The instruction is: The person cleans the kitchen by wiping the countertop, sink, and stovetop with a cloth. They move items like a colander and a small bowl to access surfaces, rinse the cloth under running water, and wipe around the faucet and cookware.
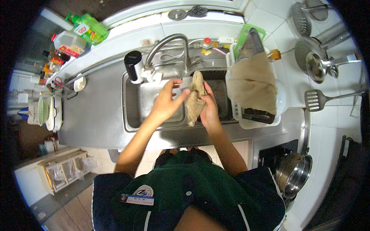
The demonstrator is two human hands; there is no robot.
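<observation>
A bunched beige cloth (196,101) is gripped by my right hand (210,108) above the divider of a double-bowl stainless steel sink (125,101). At the cloth's left side is my left hand (166,104), its fingers spread and holding nothing; its thumb tip is close to the cloth, and whether it touches cannot be told. Behind my hands a curved metal faucet (162,43) arches over the back of the sink. A black and white cylinder (133,66) stands at the left of the faucet base. The right bowl looks darker inside than the left one.
To the right, a white dish rack (231,106) holds a brown cloth (251,82) and a green board (247,30). Utensils, including a slotted turner (315,100), hang on the tiled wall. A green bottle (91,29) stands at the back left; metal pots (294,173) sit at the lower right.
</observation>
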